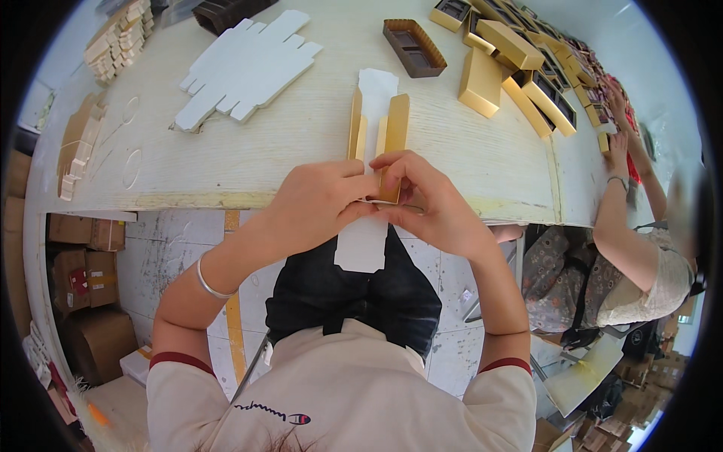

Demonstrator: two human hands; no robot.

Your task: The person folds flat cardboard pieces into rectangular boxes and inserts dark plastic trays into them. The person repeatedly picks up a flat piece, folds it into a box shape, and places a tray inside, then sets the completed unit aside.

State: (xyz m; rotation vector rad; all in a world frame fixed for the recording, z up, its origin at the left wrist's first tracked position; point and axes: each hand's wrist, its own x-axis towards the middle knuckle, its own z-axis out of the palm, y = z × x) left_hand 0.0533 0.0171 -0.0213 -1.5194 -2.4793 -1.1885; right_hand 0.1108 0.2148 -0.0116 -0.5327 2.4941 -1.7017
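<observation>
Between my hands, at the table's near edge, is a partly folded carton (361, 245), white inside and gold outside. Its two gold side walls stand up, one long white flap lies on the table away from me, and another hangs over the edge toward my lap. My left hand (320, 200) pinches the near end of the carton from the left. From the right, my right hand (433, 200) grips the near corner of the right gold wall, thumb below and fingers above. Some fingertips are hidden behind the cardboard.
A stack of flat white carton blanks (245, 68) lies at the far left. A brown plastic tray (414, 47) sits beyond the carton. Several gold boxes (482, 79) are piled at the far right, where a co-worker's arm (629, 233) reaches over. Folded cartons (79, 143) lie at the left edge.
</observation>
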